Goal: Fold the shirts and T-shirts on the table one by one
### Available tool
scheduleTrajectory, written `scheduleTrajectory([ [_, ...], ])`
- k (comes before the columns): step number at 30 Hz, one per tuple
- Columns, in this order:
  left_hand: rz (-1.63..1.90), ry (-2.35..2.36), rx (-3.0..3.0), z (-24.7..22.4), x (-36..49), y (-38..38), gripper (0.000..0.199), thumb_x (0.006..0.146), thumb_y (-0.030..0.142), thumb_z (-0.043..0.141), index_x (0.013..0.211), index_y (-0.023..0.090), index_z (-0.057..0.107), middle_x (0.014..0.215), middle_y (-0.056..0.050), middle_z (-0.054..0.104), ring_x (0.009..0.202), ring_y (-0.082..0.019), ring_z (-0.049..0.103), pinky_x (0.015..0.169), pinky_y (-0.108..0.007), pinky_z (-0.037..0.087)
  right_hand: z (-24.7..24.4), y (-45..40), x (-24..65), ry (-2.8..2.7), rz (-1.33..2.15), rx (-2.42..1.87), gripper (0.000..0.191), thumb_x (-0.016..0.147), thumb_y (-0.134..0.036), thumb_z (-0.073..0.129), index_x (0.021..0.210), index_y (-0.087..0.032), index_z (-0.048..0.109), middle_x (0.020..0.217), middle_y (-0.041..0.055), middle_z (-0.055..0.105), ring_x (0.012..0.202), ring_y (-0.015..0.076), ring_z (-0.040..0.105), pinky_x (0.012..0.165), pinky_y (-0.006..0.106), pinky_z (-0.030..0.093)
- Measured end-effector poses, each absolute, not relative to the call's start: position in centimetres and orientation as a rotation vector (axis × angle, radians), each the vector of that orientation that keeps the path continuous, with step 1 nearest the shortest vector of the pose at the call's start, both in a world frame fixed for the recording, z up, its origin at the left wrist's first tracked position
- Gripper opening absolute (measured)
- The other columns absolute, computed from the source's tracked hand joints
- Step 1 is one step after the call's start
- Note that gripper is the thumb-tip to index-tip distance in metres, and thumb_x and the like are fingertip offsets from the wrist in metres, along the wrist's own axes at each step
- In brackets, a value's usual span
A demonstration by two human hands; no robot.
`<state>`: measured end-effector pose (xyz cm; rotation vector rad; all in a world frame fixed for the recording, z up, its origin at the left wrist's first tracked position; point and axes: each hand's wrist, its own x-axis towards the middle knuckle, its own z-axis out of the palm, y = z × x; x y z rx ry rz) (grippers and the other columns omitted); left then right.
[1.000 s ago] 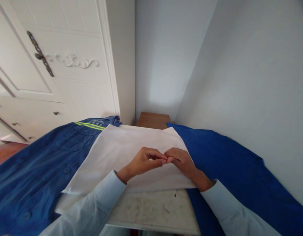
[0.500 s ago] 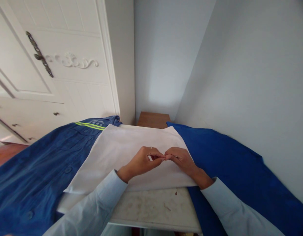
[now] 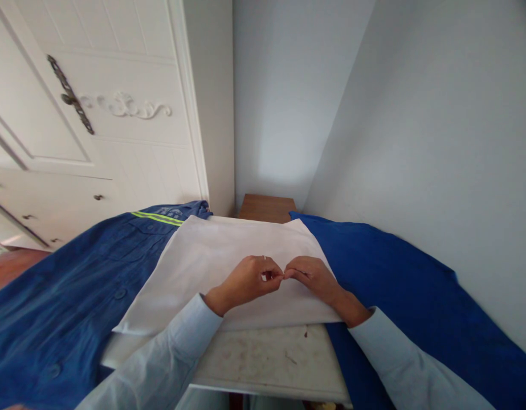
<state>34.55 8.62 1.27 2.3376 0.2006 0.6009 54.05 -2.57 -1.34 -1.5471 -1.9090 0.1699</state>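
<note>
Over a white cloth (image 3: 194,273), my left hand (image 3: 248,282) and my right hand (image 3: 316,279) meet fingertip to fingertip. Thumb and forefinger of the left are pinched together, leaving a small gap behind the tips. The right hand's fingers are likewise pressed together in a pinch. Whatever lies between the fingertips is too small to make out. A ring shows on a left finger. The cloth lies spread flat beneath both hands, with slight creases.
A dark blue jacket (image 3: 113,273) with a yellow reflective stripe lies left; a plain blue garment (image 3: 399,290) lies right. The stained white tabletop (image 3: 266,359) shows in front. Behind are a brown wooden piece (image 3: 266,208), a white cabinet (image 3: 134,68) and grey walls (image 3: 437,114).
Both hands have shifted very slightly, with the meeting fingertips a little further left. The left finger loop has opened slightly. The cloth and garments lie as before.
</note>
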Motion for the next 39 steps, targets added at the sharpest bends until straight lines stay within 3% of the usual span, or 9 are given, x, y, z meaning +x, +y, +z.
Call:
scheduleTrajectory([
  [9, 0.663, 0.217, 2.324, 1.4, 34.5, 8.7, 0.012, 0.077, 0.01, 0.061, 0.077, 0.018, 0.071, 0.074, 0.0, 0.07, 0.067, -0.012, 0.061, 0.065, -0.022, 0.047, -0.7, -2.7, 53.6, -1.739, 0.356, -1.541, 0.052, 0.094, -0.063, 0.051, 0.078, -0.02, 0.074, 0.076, 0.0041, 0.073, 0.07, 0.0162, 0.065, 0.07, 0.027, 0.047],
  [16, 0.881, 0.024, 2.179, 1.9, 34.3, 8.1, 0.006, 0.082, 0.019, 0.066, 0.085, 0.016, 0.07, 0.08, -0.003, 0.07, 0.069, -0.012, 0.063, 0.066, -0.023, 0.051, -1.1, -3.1, 52.5, -1.236, 1.299, -1.03, 0.055, 0.079, -0.069, 0.067, 0.069, -0.015, 0.067, 0.068, 0.0055, 0.07, 0.055, 0.0124, 0.06, 0.054, 0.024, 0.047],
  [21, 0.865, -0.099, 2.119, 2.6, 34.0, 6.9, 0.009, 0.085, 0.023, 0.068, 0.089, 0.015, 0.071, 0.081, -0.005, 0.072, 0.07, -0.012, 0.064, 0.067, -0.023, 0.052, -2.0, -3.5, 51.6, -1.21, 1.716, -0.804, 0.051, 0.079, -0.062, 0.073, 0.065, -0.013, 0.067, 0.069, 0.0077, 0.072, 0.06, 0.0137, 0.065, 0.051, 0.021, 0.048],
  [39, 0.882, -0.169, 2.16, 2.7, 33.9, 6.5, 0.01, 0.087, 0.023, 0.065, 0.092, 0.017, 0.072, 0.085, -0.005, 0.076, 0.072, -0.013, 0.068, 0.07, -0.025, 0.055, -2.0, -3.7, 51.8, -1.197, 1.76, -0.823, 0.053, 0.08, -0.062, 0.07, 0.069, -0.011, 0.07, 0.069, 0.0076, 0.072, 0.061, 0.0128, 0.066, 0.055, 0.021, 0.049],
])
